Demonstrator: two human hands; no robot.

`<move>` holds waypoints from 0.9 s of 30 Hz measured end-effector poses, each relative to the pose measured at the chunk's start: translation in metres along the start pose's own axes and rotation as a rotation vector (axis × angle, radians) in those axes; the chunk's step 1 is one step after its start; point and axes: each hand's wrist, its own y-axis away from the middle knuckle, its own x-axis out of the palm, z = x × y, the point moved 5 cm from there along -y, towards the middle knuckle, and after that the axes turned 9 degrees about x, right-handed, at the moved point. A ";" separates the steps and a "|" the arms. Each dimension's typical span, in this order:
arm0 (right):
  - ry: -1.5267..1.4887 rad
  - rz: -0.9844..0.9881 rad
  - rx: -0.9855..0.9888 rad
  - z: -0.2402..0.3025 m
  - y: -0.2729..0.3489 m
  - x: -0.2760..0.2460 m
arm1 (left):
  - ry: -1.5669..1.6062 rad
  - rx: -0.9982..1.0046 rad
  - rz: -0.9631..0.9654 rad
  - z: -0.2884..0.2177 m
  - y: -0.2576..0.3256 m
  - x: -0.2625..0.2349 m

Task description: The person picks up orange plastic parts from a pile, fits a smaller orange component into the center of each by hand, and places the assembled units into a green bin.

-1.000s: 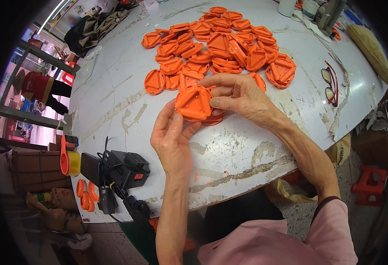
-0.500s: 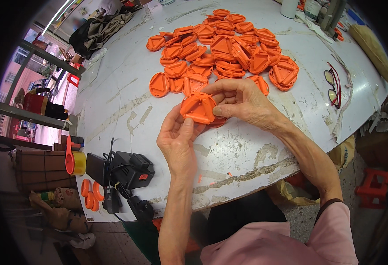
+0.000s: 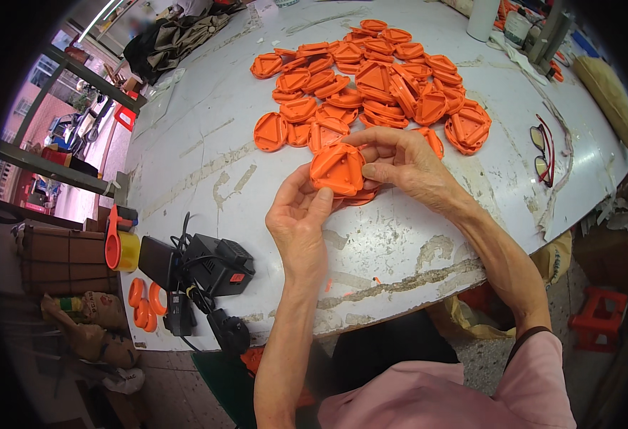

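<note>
A scuffed white counter (image 3: pixel 207 143) carries the work. Above its near edge, the left hand (image 3: pixel 300 222) and right hand (image 3: pixel 400 161) together pinch an orange triangular plastic piece (image 3: pixel 337 168); beyond lies a heap of orange pieces (image 3: pixel 371 86).

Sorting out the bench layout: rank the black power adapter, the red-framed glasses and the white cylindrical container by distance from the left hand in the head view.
1. Black power adapter, lower left of the left hand.
2. Red-framed glasses, far right.
3. White cylindrical container, top right edge.
</note>
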 end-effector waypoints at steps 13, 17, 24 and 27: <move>0.003 -0.024 0.018 -0.001 0.001 0.001 | 0.002 0.074 0.044 -0.007 0.003 0.007; -0.023 -0.006 0.044 -0.001 0.000 0.001 | -0.003 0.085 0.040 -0.008 0.003 0.006; -0.059 0.056 0.039 -0.003 0.000 -0.006 | 0.080 0.008 0.028 0.001 0.001 0.001; -0.092 0.080 0.058 -0.002 0.001 -0.007 | 0.098 -0.017 0.022 -0.001 0.001 0.003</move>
